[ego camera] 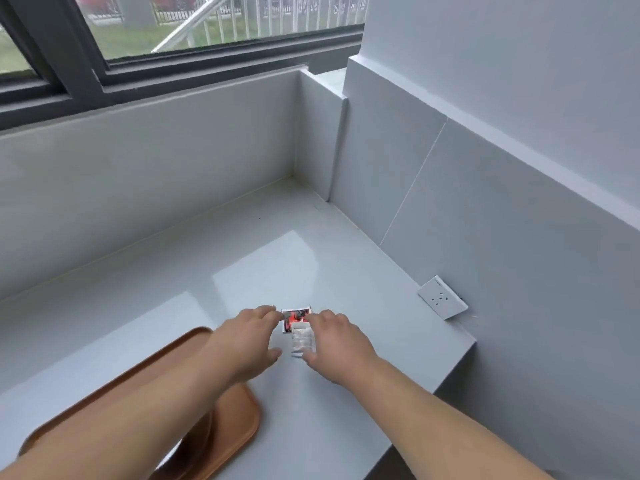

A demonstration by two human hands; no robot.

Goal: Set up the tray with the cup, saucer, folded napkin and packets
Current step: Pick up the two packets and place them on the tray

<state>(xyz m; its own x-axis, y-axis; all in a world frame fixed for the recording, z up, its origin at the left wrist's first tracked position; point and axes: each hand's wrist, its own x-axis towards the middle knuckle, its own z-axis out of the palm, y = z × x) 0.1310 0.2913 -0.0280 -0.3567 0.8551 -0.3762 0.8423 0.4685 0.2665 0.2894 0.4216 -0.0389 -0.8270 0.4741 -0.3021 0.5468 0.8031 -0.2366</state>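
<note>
Two small packets lie on the white counter: a red-and-black packet [293, 317] and, overlapping its near side, a white-and-silver packet [302, 342]. My left hand [247, 341] is at their left, its fingertips touching the red packet's left edge. On their right is my right hand [337, 344], with fingertips and thumb against the white packet. Neither packet is lifted. A brown tray [239, 422] lies at the lower left, largely hidden under my left forearm. No cup, saucer or napkin is in view.
The white counter [277, 258] is walled at the back and right. A white wall socket [442, 296] sits on the right wall near the counter. The counter's front right edge drops off at the right of my right arm. A dark-framed window runs along the top.
</note>
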